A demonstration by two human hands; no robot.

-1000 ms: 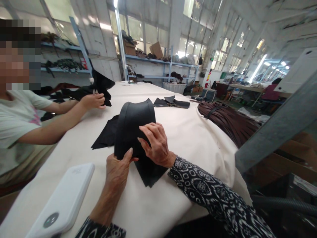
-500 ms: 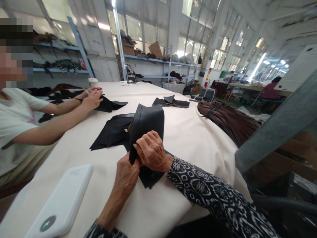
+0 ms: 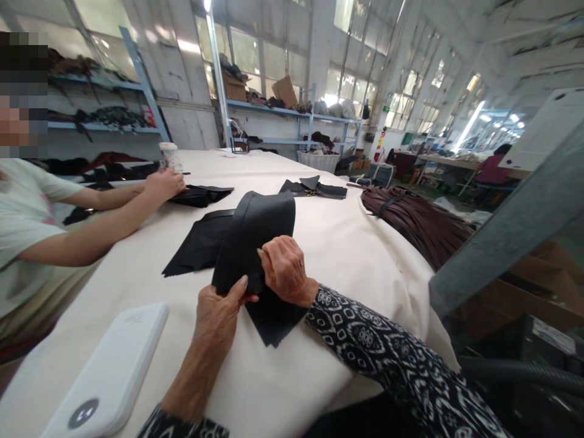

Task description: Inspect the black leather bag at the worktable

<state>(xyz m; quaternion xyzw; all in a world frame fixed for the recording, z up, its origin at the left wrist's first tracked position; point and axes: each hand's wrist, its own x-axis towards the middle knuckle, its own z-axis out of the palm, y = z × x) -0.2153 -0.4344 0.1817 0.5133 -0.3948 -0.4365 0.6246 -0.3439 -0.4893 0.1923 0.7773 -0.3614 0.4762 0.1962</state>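
Observation:
A black leather piece (image 3: 255,228) stands curved up over the table, its grain facing me. My left hand (image 3: 223,310) is closed on its lower left edge, with the thumb lying on top. Against the lower right part of the leather is my right hand (image 3: 287,267), its fingers curled in tight; what they hold, if anything, is hidden. Below the hands a black flap with a jagged edge (image 3: 274,322) lies on the table. Behind and to the left lies a flat black panel (image 3: 198,243), partly covered by the leather piece.
A white power bank (image 3: 114,365) lies at front left on the pale covered table (image 3: 365,274). Across on the left, a co-worker's hands (image 3: 166,182) are at other black pieces (image 3: 205,194). Another black piece with metal (image 3: 312,187) lies farther back. Brown strips (image 3: 415,222) and a metal post (image 3: 511,219) stand right.
My left hand has moved left and drawn apart from my right hand, turning the leather so more of its face shows. The co-worker's hands have shifted slightly.

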